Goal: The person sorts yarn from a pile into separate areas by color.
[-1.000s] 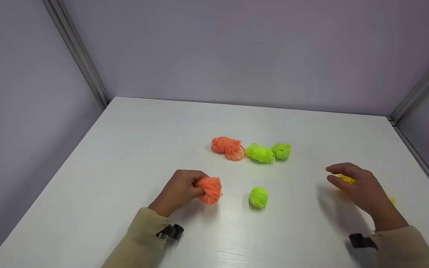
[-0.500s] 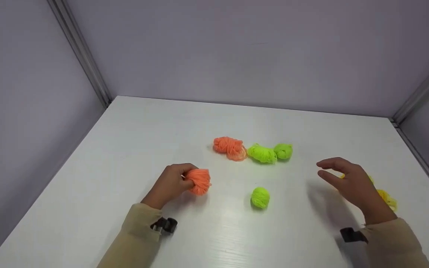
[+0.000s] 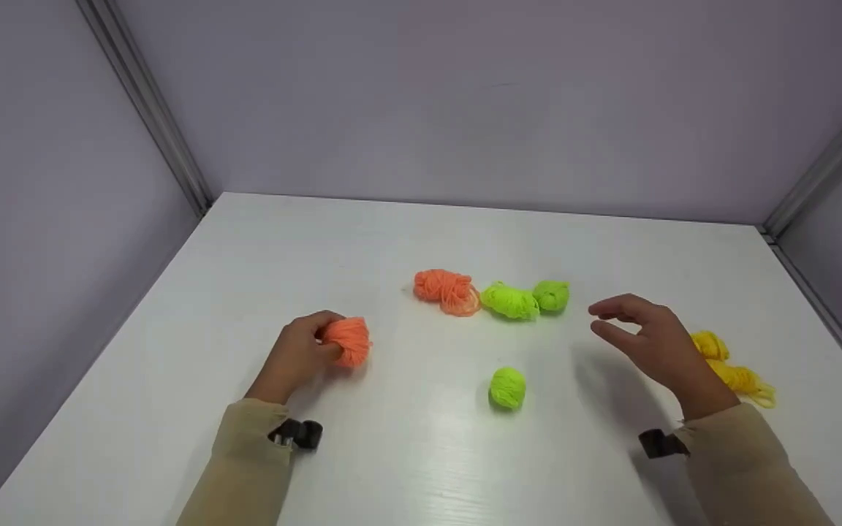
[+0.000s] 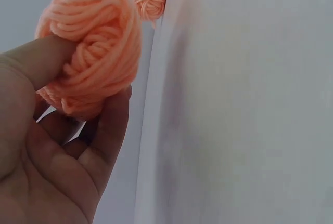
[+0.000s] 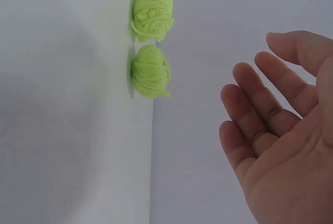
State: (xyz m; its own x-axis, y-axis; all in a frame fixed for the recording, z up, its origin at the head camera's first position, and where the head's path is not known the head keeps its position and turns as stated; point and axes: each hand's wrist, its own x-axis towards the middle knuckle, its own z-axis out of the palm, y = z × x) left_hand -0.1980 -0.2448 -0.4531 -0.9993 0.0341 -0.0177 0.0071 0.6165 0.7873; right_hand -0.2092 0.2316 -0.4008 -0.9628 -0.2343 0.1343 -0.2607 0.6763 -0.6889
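Observation:
An orange ball of yarn [image 3: 349, 342] is pinched between the thumb and fingers of my left hand [image 3: 297, 359], over the left half of the white table. In the left wrist view the thumb presses into the side of this yarn ball [image 4: 99, 52]. My right hand [image 3: 656, 345] holds nothing; its fingers are relaxed and slightly bent, above the table on the right. Just behind that hand's wrist lie two yellow yarn balls [image 3: 739, 378]. A lime-green yarn ball [image 3: 508, 388] sits between the two hands.
Farther back, a loose orange yarn bundle [image 3: 444, 290], a bright yellow-green yarn bundle [image 3: 510, 300] and a green yarn ball [image 3: 552, 296] lie in a row. Grey panels surround the white table [image 3: 406, 467] at the back and sides.
My left hand has carried the orange yarn ball to the left and slightly away from me. The right hand has shifted left, uncovering the yellow yarn balls.

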